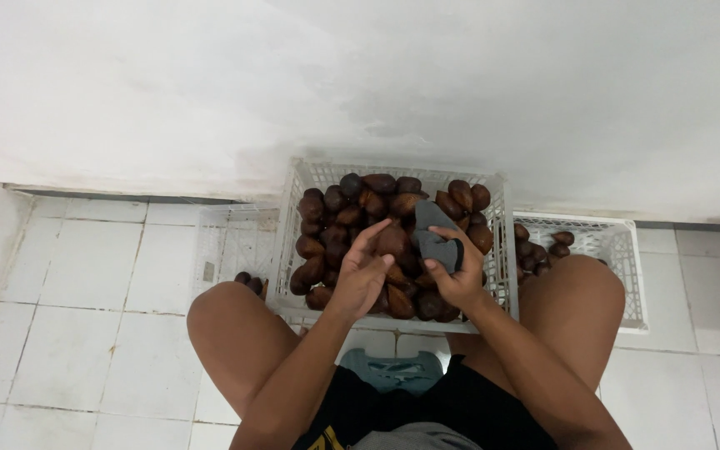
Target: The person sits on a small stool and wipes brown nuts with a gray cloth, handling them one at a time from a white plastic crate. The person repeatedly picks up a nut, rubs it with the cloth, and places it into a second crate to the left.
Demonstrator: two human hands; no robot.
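Over the middle crate (502, 250) of brown fruit (352, 217), your right hand (457, 279) grips a dark grey cloth (437, 237); your left hand (360, 275), fingers spread, hovers beside it. You seem mid-preparation; next needs one fruit grasped.

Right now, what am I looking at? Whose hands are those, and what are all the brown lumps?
The picture comes from a camera worn on a person's head, looking down. So you see that person's own knees, arms and hands while they sit low over a white tiled floor, facing a white wall. In front of them stands a white plastic crate heaped with brown, scaly fruits. The right hand holds a dark grey cloth-like thing; I cannot tell exactly what it is. The left hand is open, fingers spread, just over the fruits. Two more white crates stand beside, the right crate and the left crate, each with a few fruits.
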